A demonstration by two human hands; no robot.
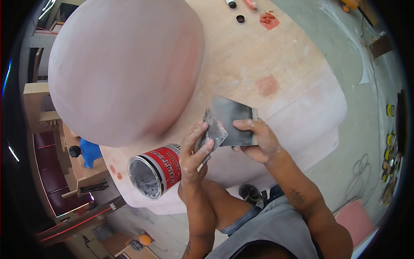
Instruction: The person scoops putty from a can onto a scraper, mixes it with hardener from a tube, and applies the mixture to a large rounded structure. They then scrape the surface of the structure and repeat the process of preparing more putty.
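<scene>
My left hand (193, 151) grips a small putty-smeared scraper (216, 133), with fingers spread over its face. In my right hand (262, 140) is a wider grey metal putty knife (230, 121), thumb on top. The two blades meet or overlap at their edges; the exact contact is hard to make out. Whitish dust or filler coats my fingers. Just left of my left hand, a red-labelled filler can (163, 166) stands open with grey paste inside. Beyond both hands rises a large, smooth, pinkish rounded form (125, 73) on a pale, filler-smeared board (241, 60).
A tube (251, 4), a dark cap (240, 19) and a dab of red paste (269, 20) lie at the board's far end. Several yellow-labelled cans (390, 111) line the right side. A person in a blue shirt (89, 153) is at the far left. A cable (360, 175) coils on the floor.
</scene>
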